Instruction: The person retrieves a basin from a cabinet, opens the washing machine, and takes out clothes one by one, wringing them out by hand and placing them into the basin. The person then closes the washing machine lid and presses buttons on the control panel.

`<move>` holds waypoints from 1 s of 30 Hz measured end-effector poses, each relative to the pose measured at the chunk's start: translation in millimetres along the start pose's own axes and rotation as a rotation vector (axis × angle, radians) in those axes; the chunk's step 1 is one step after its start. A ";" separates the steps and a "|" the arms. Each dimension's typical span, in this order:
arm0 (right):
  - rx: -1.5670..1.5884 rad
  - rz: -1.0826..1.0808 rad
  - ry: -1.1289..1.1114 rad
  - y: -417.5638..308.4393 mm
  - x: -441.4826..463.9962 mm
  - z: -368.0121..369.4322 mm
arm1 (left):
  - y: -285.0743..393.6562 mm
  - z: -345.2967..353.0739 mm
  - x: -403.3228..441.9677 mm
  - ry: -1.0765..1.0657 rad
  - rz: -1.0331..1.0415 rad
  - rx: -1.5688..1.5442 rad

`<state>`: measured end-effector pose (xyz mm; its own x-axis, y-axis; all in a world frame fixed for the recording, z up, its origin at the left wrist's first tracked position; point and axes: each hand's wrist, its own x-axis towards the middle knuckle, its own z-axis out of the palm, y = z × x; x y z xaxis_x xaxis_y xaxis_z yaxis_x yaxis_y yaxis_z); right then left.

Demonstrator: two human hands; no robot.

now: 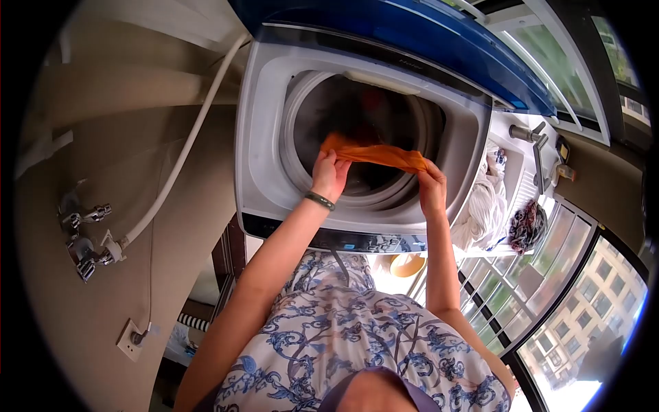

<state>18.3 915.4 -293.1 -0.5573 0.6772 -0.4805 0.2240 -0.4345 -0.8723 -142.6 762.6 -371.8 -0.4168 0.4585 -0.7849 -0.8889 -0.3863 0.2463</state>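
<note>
An orange piece of cloth (384, 156) is stretched between my two hands over the open drum (309, 172) of a top-loading washing machine (264, 185). My left hand (331, 175), with a dark bangle on the wrist, is closed on the cloth's left end. At the other end, my right hand (432, 187) pinches the cloth between thumb and fingers. What kind of garment it is cannot be made out. Inside the drum it is dark, and a reddish item (373, 99) shows dimly at the back.
The blue lid (412, 41) stands raised behind the machine. A pale hose (185, 147) runs from the wall tap (86, 250) at left. On the right, a sink holds white laundry (484, 206) beneath a faucet (535, 147), with a dark patterned cloth bundle (528, 225) beside it.
</note>
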 end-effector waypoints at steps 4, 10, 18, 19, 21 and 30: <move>0.203 0.054 -0.011 -8.1 -7.6 12.0 | 19.0 7.4 -8.7 -0.108 -0.162 -0.228; 0.049 -0.054 -0.345 -19.0 -17.9 15.5 | 16.5 11.0 -18.0 -0.001 -0.027 0.017; 0.554 0.071 -0.287 -30.0 -35.2 52.9 | 35.1 -0.6 -4.6 -0.052 0.068 0.218; 0.824 0.047 -0.194 -33.9 -37.4 59.0 | 35.5 -0.2 1.0 -0.035 0.119 0.314; 0.877 0.026 -0.232 -40.1 -40.9 62.4 | 16.9 -0.3 15.0 0.420 0.113 0.544; 0.598 -0.049 -0.170 -80.7 -66.0 13.5 | -73.0 -8.4 73.1 -0.095 -0.469 0.058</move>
<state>26.3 897.7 -189.8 -0.6860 0.6222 -0.3772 -0.2643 -0.6961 -0.6675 -106.6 817.6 -451.9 0.0187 0.6448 -0.7641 -0.9932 -0.0759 -0.0883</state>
